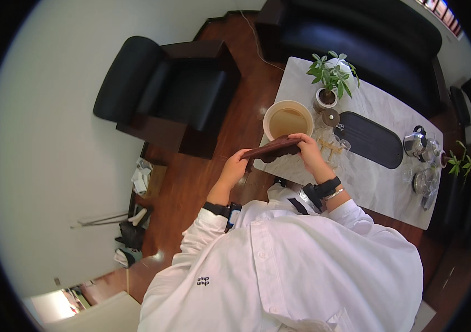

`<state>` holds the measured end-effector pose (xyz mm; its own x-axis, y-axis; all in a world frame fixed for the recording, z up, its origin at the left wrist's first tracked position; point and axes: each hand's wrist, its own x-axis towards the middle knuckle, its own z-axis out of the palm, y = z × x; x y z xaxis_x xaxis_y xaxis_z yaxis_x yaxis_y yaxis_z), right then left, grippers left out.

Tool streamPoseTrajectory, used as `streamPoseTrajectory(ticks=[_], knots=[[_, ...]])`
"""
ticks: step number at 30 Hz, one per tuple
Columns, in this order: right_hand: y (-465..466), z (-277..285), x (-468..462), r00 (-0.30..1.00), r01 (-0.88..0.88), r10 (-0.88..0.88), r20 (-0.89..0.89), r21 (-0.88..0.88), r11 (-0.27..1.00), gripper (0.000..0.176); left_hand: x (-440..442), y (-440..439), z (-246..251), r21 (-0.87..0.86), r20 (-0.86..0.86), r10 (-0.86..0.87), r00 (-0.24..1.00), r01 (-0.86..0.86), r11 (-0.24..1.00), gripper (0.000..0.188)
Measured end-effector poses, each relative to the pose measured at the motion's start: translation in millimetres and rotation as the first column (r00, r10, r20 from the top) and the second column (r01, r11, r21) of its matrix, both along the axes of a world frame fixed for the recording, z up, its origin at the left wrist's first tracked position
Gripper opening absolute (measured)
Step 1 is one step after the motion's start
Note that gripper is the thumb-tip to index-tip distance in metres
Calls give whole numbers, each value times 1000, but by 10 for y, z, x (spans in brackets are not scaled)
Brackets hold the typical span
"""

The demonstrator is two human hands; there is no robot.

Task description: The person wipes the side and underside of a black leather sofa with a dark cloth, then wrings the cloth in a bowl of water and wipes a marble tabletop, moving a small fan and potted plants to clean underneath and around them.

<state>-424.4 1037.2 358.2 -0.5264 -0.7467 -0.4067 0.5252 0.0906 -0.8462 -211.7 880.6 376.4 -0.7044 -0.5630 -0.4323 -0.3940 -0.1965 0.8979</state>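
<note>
A dark brown cloth [275, 150] is stretched between my two hands, in front of my chest. My left hand [234, 166] grips its left end, and my right hand [308, 152] grips its right end. Just beyond the cloth, a round cream basin [267, 124] stands at the corner of a marble-patterned table [374, 189] and holds brownish water [288, 122]. Near my right hand are a wooden rack [331, 148] and small clear glasses [345, 145]. The fingertips are partly hidden by the cloth.
On the table stand a potted plant [326, 96], a lidded jar [330, 118], a black oval tray [370, 139], a kettle [414, 143] and glassware [424, 182]. A black armchair [190, 89] stands at the left, a black sofa [351, 37] behind the table. A cardboard box [155, 181] sits on the floor.
</note>
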Motion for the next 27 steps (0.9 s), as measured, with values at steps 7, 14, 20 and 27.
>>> streamPoseTrajectory(ticks=[7,14,20,27], knots=[[-357,-671,-637,910,344,-357,211,96,934,31,-1214,-753,-803,-205,119,-224,967,245,948,26],[-789,-1984,-750,924,376,-269,-272,518,768,39,-2037,-913,-1811,-627,348,-491,799,588,512,44],[-1110,-2369,-501,803,398,235,-548,786,474,66,-2192,-1082,-2463,-609,640,-669,378,780,-142,53],[-1251,-2453,-454,840,422,236,-489,862,282,60,-2318,-1136,-2757,-537,748,-620,235,763,-360,50]])
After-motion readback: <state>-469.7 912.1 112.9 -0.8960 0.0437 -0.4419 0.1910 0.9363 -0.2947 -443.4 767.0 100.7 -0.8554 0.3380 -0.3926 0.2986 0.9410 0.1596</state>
